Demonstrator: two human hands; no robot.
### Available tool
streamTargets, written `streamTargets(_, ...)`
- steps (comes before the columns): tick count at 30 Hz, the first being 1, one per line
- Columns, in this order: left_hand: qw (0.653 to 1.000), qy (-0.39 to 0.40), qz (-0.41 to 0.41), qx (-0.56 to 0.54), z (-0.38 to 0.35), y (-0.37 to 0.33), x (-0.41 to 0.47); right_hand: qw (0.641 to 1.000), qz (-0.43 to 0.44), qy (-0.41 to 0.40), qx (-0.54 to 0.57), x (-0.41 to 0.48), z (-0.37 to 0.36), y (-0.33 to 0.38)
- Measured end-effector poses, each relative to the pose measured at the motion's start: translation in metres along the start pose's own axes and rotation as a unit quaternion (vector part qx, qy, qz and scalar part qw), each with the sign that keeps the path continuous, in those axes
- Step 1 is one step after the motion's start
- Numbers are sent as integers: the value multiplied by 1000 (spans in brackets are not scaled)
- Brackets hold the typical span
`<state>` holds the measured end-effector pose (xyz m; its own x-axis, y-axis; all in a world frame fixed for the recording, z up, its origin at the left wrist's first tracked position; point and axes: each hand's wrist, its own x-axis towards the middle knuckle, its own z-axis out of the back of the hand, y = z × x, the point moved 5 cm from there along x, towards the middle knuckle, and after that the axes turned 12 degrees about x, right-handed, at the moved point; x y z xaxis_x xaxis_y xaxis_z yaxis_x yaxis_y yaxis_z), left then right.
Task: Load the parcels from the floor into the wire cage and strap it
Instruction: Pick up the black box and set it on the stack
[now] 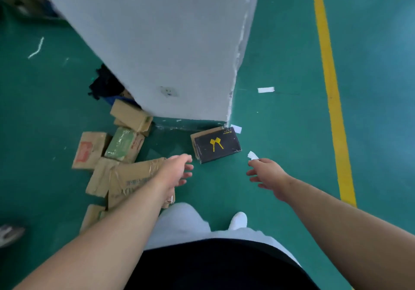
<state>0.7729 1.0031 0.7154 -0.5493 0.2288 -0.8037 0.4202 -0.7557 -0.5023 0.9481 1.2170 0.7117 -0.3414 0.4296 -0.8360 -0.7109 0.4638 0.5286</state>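
A black parcel with a yellow mark (216, 144) lies on the green floor at the foot of a grey pillar, leaning on a brown box behind it. My left hand (178, 170) reaches toward it with fingers spread and holds nothing, just short of its near left corner. My right hand (267, 174) is stretched out to the parcel's right, fingers loosely spread and empty. Several brown cardboard parcels (132, 179) lie in a heap to the left. The wire cage is not in view.
The grey pillar (157, 49) stands straight ahead with a socket low on it. A yellow line (330, 87) runs along the floor at the right. White paper scraps (266, 89) lie about. My white shoe (239, 220) is below the hands. Another shoe (9, 233) shows at the left edge.
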Motion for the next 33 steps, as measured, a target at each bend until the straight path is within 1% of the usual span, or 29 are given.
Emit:
streamTargets(2,999,-11,13,-30,5,-4,10,999,3,19,-47,24,-5,29)
streamTargets(4,999,-23,34,-32,11,-5,26,997,9,33,-76,48,-14,48)
streamTargets(6,996,-32,66,-41,15,-1,54,994,-2,47,-101,79,-27,60)
streamTargets(8,995,-27,85,-43,13,3,84,992,-20,52,-115,108,-34,63)
streamTargets(10,994,-11,105,-22,6,8,124,991,-35,36,-127,143,-36,58)
streamTargets(13,991,-12,131,-3,-5,21,182,983,-73,19,-165,194,-35,36)
streamTargets(15,988,-21,152,4,-19,32,220,969,-120,50,-211,221,-36,14)
streamTargets(17,985,-15,172,-1,-38,47,258,940,-162,103,-281,251,-37,-9)
streamTargets(20,983,14,185,4,-75,71,322,893,-178,142,-387,318,-37,-28)
streamTargets(22,981,24,190,14,-95,87,362,879,-157,141,-428,370,-40,-34)
streamTargets(23,981,26,190,21,-100,91,379,878,-143,132,-437,392,-41,-30)
streamTargets(24,979,31,200,16,-120,105,412,876,-139,118,-446,434,-41,-39)
streamTargets(25,980,26,199,17,-121,104,424,882,-119,101,-444,453,-43,-32)
streamTargets(27,980,16,197,23,-145,119,471,891,-110,69,-434,512,-46,-42)
streamTargets(29,980,-10,194,40,-163,134,515,901,-117,42,-416,563,-49,-56)
streamTargets(31,977,-37,206,49,-175,144,548,897,-134,36,-419,600,-53,-72)
streamTargets(32,975,-43,218,32,-182,152,562,897,-145,27,-417,617,-56,-78)
streamTargets(33,972,-49,231,11,-186,159,574,903,-137,2,-408,632,-56,-82)
